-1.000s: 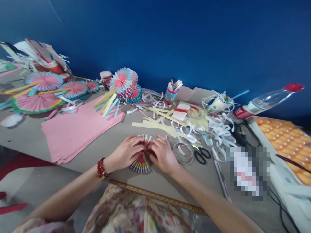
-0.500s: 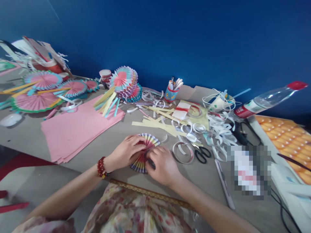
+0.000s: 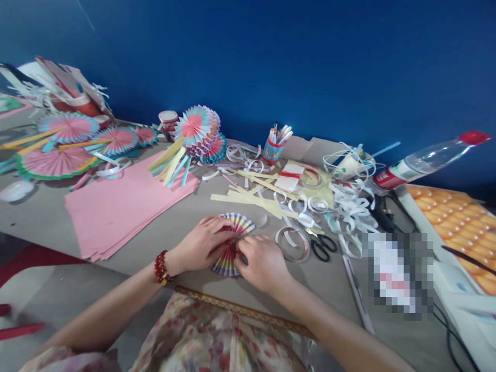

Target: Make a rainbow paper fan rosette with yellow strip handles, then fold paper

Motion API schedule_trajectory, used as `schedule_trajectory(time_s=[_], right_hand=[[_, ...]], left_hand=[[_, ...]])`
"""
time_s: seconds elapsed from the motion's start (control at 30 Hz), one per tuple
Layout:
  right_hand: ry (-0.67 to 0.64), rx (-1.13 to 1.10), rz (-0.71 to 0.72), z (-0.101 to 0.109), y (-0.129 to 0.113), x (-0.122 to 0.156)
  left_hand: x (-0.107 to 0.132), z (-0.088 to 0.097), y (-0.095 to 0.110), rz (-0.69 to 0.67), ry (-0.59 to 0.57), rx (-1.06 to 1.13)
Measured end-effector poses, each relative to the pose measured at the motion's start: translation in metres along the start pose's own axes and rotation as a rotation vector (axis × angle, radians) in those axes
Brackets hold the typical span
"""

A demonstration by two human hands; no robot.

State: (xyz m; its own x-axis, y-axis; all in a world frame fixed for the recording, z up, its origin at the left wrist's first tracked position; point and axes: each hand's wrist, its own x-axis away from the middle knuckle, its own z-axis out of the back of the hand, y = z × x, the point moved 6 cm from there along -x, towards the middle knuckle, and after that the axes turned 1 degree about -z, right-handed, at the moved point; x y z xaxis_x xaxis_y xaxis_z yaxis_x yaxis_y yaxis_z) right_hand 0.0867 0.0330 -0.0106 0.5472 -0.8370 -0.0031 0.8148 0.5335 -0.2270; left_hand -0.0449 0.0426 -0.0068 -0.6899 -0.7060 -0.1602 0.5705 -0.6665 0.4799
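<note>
A pleated paper fan (image 3: 243,224), striped in purple, cream and yellow with a reddish-pink centre, is spread out low over the near edge of the table. My left hand (image 3: 207,240) grips its left side, fingers laid across the folds and thumb bent below. My right hand (image 3: 265,262) is closed at the fan's right side, with fingertips and thumb together near the centre. It covers much of that side. Something dark shows between its thumb and fingers, too hidden to name. A roll of tape (image 3: 307,250) and black-handled scissors (image 3: 324,247) lie just right of this hand.
Pink paper sheets (image 3: 116,206) are stacked at left. Finished paper rosettes (image 3: 194,126) and a pen cup (image 3: 273,150) stand behind. Cream paper strips (image 3: 251,200) and curled white scraps (image 3: 351,206) litter the middle and right. A plastic bottle (image 3: 422,160) leans at far right.
My right hand has shifted slightly right and up along the fan. The fan's lower part has swung a little to the right. My left hand has hardly moved.
</note>
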Motion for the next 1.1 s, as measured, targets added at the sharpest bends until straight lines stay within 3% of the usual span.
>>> schedule_trajectory(time_s=[0.4,0.87,1.1], right_hand=[[-0.036,0.033,-0.011,0.01,0.022,-0.01],[-0.059,0.045,0.265,0.011,0.018,-0.011],[-0.018,0.059,0.308,0.012,0.018,-0.017]], left_hand=[[-0.001,0.001,-0.002,-0.001,0.016,-0.004],[-0.002,0.0,0.0,-0.014,0.07,0.052],[-0.005,0.005,0.003,0.006,0.054,0.07]])
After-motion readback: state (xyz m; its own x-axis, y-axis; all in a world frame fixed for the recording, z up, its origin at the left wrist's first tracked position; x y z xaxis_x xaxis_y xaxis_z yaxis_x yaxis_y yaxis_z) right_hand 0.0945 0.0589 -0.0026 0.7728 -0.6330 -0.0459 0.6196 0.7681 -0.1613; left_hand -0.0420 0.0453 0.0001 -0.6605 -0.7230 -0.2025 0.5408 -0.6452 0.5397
